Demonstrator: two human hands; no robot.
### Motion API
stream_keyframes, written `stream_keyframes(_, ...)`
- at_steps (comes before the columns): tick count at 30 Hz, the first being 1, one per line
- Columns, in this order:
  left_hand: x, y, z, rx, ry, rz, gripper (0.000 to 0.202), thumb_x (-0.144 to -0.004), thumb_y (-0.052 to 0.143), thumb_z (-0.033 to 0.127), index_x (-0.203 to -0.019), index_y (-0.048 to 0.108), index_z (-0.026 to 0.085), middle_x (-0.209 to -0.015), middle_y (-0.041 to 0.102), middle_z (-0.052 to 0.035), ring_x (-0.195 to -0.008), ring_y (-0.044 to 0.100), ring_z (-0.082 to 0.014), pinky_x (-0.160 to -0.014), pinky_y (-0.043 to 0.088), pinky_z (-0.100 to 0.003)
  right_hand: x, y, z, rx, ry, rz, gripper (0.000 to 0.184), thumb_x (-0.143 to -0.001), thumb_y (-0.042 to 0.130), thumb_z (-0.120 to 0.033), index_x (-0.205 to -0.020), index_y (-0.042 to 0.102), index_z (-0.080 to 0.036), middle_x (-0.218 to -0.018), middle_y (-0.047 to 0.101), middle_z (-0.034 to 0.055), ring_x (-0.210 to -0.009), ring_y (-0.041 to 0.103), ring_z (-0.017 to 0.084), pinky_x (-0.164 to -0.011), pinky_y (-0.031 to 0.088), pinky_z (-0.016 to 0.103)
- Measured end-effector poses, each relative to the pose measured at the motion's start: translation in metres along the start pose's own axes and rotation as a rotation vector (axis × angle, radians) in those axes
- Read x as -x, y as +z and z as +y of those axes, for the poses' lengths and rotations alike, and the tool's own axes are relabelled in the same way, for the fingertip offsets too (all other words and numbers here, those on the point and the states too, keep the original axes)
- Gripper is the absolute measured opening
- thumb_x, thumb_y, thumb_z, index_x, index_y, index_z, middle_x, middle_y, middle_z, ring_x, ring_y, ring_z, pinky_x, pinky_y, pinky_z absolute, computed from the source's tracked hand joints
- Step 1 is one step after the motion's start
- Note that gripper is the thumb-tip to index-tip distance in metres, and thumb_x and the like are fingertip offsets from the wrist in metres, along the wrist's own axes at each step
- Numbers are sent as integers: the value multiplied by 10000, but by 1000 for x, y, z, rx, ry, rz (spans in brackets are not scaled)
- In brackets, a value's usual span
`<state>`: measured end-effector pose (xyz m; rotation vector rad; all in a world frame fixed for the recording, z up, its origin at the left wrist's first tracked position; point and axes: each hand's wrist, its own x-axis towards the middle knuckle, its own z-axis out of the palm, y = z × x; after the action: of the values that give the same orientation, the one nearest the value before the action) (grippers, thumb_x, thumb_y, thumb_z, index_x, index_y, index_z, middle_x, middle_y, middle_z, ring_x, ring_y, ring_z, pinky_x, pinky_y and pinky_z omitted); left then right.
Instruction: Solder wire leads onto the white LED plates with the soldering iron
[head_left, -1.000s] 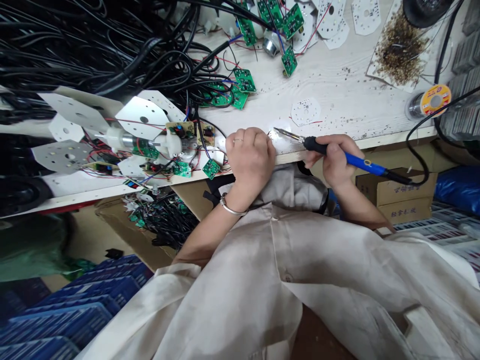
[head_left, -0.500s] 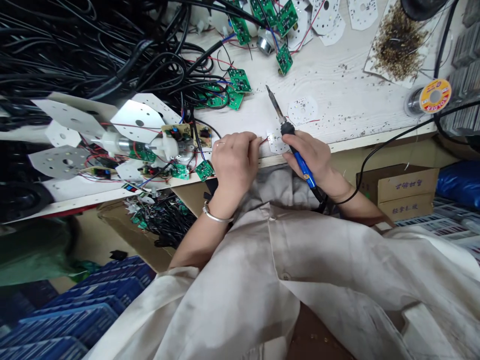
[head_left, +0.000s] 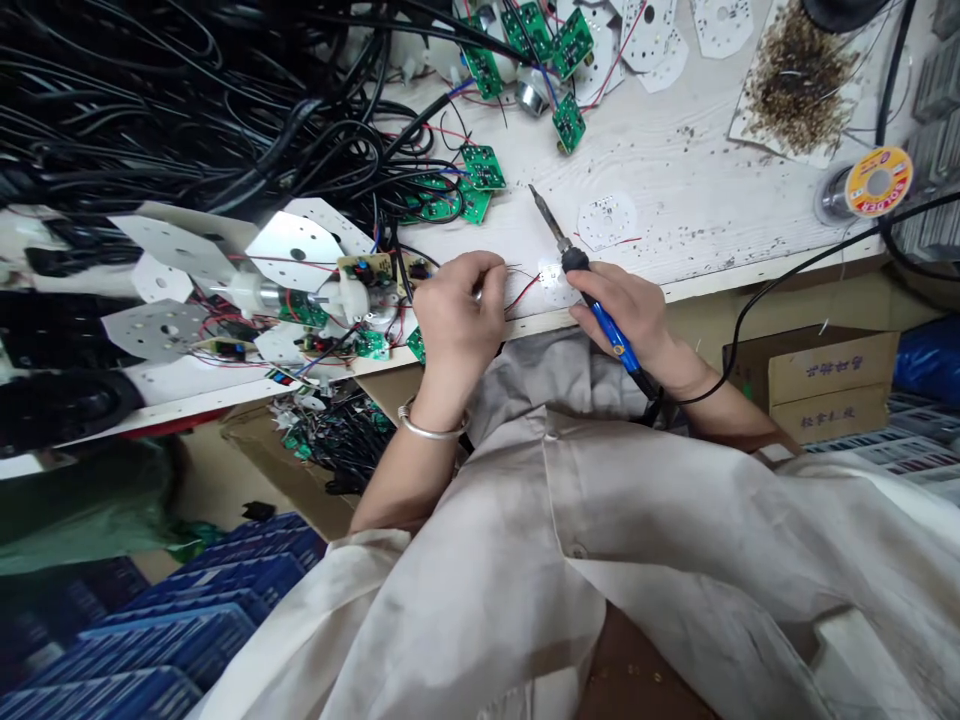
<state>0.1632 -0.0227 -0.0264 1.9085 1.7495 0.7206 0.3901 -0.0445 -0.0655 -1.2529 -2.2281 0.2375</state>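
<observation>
My right hand (head_left: 626, 315) is closed around the blue handle of a soldering iron (head_left: 616, 345), whose tip points up and left over the bench. Close beside that hand, partly behind it, a small white LED board (head_left: 553, 284) lies near the bench's front edge. A red wire (head_left: 523, 292) runs from this board toward my left hand (head_left: 461, 310). The left fingers are curled in with thumb and forefinger together; what they hold, if anything, is hidden. Another white LED board (head_left: 606, 220) lies flat beyond the iron. A green circuit board (head_left: 417, 344) shows partly behind my left hand.
Black cables (head_left: 225, 110) are heaped at the left, with green circuit boards (head_left: 482, 167) on their ends. White plates with wiring (head_left: 292, 245) stand on the near left. A solder spool (head_left: 879, 182) and a residue-covered pad (head_left: 795, 85) are on the right. A cardboard box (head_left: 814, 385) sits below.
My left hand has shifted slightly left and turned, its fingers curling in more, and the red wire beside it shows more. My right hand keeps the soldering iron almost in place. The view has shifted slightly.
</observation>
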Motion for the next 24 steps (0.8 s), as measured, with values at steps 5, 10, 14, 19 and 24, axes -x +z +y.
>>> stream_keyframes(5,4,12,8,-89,225,38,114,-973,530,283,-931,619,224,-1109,747,-45,-1073,670,-208,-1015,480,-397,-3,-4,1,-58,-15,-17,336,-1035,447,-393,-1331,542,-266,-1147,739,48,-1018,731,177,-811,620,310)
stream_keyframes(10,6,24,6,-177,312,-25,134,-939,525,219,-843,619,220,-993,763,-34,-990,678,-214,-937,486,-411,-8,-11,-3,-270,84,-34,330,-1016,490,-455,-1264,603,-270,-1153,757,45,-1053,744,192,-857,638,338)
stream_keyframes(14,4,26,2,-165,296,-26,139,-913,525,178,-826,624,221,-939,754,-43,-942,674,-217,-836,507,-386,-8,-19,-11,-724,391,208,295,-981,562,-502,-1165,655,-291,-984,798,-13,-859,786,165,-781,674,329)
stream_keyframes(19,2,19,-1,-117,335,-98,125,-889,538,150,-846,637,215,-986,758,-49,-983,674,-221,-860,532,-386,-5,-27,-11,-1005,667,497,309,-947,611,-540,-845,691,-259,-537,649,-75,-376,586,88,-324,433,200)
stream_keyframes(24,1,13,-3,-84,347,-159,137,-893,537,141,-888,650,218,-1030,759,-48,-1034,676,-223,-917,532,-406,-6,-29,-5,-1004,728,376,451,-891,613,-667,-775,654,-233,-489,570,-85,-325,480,55,-297,349,177)
